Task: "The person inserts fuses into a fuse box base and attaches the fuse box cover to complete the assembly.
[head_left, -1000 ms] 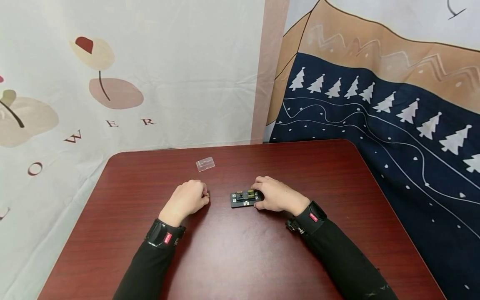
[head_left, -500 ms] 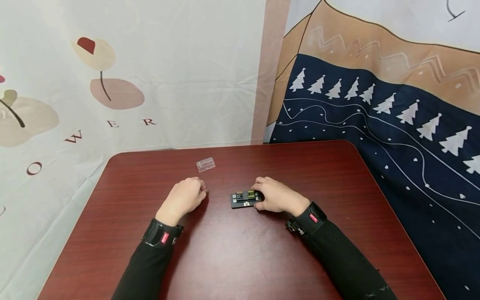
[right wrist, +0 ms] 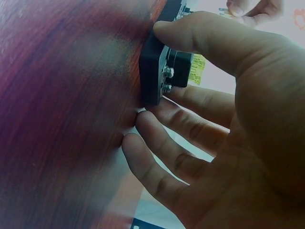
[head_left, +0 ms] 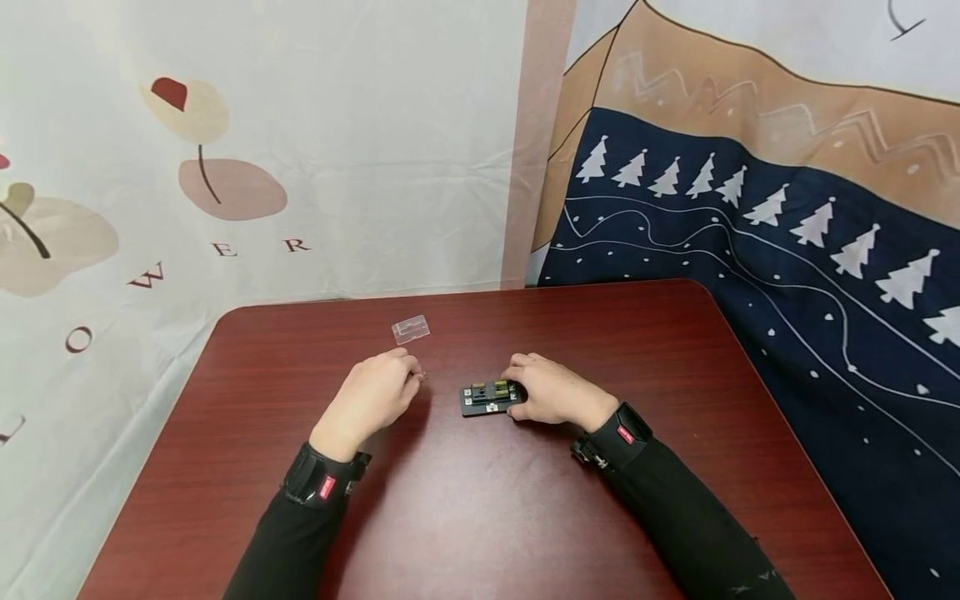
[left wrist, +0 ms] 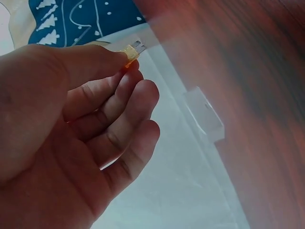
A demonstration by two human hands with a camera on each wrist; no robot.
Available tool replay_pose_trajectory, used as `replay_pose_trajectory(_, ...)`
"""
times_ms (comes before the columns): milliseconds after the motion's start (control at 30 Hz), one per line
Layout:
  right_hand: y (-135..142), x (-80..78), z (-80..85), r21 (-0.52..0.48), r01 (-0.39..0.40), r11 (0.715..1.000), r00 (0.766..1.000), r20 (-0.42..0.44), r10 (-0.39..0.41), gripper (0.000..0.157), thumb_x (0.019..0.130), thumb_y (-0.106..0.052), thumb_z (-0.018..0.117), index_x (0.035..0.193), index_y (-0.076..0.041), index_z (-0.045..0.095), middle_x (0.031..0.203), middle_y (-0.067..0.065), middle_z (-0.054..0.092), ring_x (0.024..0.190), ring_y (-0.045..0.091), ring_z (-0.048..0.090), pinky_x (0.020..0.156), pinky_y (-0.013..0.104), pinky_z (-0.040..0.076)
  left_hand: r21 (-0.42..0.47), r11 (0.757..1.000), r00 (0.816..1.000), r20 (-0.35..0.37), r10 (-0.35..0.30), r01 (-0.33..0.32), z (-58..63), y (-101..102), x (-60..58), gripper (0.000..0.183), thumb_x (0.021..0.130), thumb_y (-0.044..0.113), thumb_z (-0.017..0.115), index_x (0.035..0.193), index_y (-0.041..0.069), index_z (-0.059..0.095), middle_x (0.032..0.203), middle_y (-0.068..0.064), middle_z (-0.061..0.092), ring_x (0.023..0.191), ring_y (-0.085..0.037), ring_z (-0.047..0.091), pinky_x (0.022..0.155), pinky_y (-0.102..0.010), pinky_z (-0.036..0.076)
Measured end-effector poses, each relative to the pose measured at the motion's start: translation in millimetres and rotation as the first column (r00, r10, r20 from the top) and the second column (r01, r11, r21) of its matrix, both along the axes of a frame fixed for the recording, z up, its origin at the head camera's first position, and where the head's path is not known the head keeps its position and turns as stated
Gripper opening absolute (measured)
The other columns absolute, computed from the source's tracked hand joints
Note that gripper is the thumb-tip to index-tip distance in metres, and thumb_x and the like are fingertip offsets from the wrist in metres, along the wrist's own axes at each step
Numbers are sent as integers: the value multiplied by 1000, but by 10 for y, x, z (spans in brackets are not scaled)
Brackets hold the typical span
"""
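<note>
Between the thumb and fingertips of my left hand (head_left: 369, 402) is a small orange blade fuse (left wrist: 132, 53), its two metal prongs pointing outward in the left wrist view. That hand is raised a little above the table, left of a black fuse block (head_left: 480, 400). My right hand (head_left: 558, 390) grips the right end of the block, thumb on the near side and fingers on the far side. Screw terminals and a yellow piece (right wrist: 196, 69) show on top of the block, which lies flat. Part of its right end is hidden by the hand.
A clear plastic cover (head_left: 411, 329) lies on the reddish-brown table (head_left: 480, 517), beyond the left hand. Patterned cloths (head_left: 405, 150) hang behind the table's far edge. Each wrist wears a black strap with a small camera.
My left hand has turned slightly and shifted a little towards the block and upward, still holding the fuse. The right hand and the fuse block have stayed in place.
</note>
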State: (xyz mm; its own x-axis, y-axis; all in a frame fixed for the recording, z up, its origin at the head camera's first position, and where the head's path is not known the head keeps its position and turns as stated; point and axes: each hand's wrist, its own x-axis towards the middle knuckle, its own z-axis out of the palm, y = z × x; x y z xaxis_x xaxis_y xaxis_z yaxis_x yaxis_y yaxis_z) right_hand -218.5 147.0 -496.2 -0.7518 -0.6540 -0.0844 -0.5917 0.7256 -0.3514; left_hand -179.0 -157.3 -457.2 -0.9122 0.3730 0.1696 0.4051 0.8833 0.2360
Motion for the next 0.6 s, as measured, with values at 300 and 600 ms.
replay_pose_trajectory(300,-14,7,12,16,2,1000,1000,5,-2,50,86,-37,80,130,-13,73,111,-4,60,100,15,54,88,36,52,0,998,992,-104,-69,70,128,194,25,11,95,17,70,90,13,78,83,2,63,73,-17,65,70,-41,59)
replay_pose_trajectory(600,9,4,20,14,1,1000,1000,-4,-1,50,85,-37,82,128,-13,73,109,-5,59,99,14,54,86,35,52,8,994,988,-107,-112,113,260,425,17,10,94,18,73,94,13,81,89,2,70,82,-18,71,74,-44,61)
